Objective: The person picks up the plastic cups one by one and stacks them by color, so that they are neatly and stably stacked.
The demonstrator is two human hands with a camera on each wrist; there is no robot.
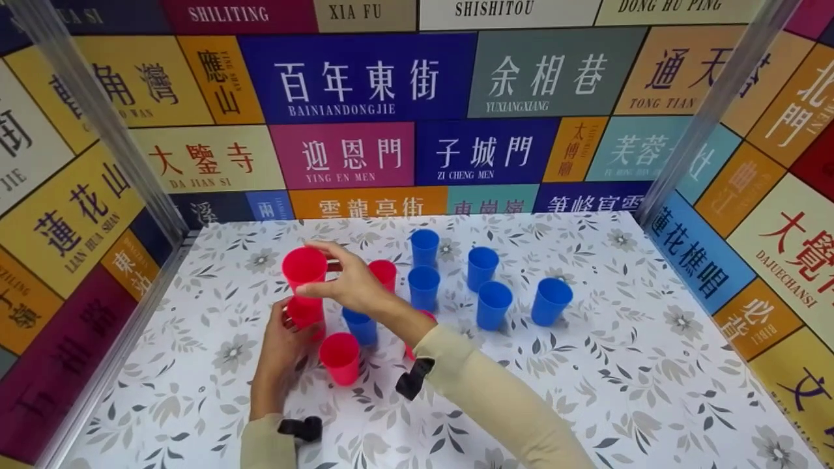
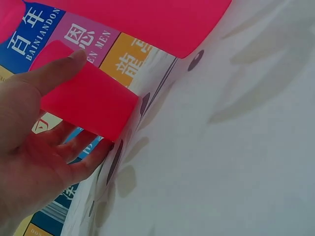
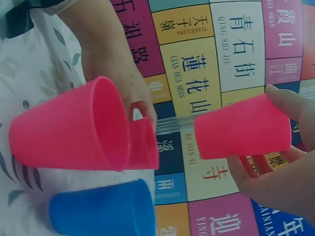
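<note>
My right hand [image 1: 352, 280] grips a red plastic cup [image 1: 303, 266], its mouth facing up. In the right wrist view this lifted cup [image 3: 243, 129] is in the air between thumb and fingers. Below it, my left hand [image 1: 281, 348] holds another red cup [image 1: 306, 315] low at the table. The left wrist view shows the thumb on the near side of that cup [image 2: 86, 101] and fingers round the other side. Just right of the left hand stands a third red cup [image 1: 340, 359], upright, with a blue cup [image 1: 360, 326] behind it.
Another red cup [image 1: 383, 274] stands behind my right hand, and one more [image 1: 423, 319] is partly hidden by the right forearm. Several blue cups [image 1: 493, 306] stand upright to the right. Printed wall panels [image 1: 355, 78] enclose the flower-patterned table [image 1: 619, 378] at the back and sides.
</note>
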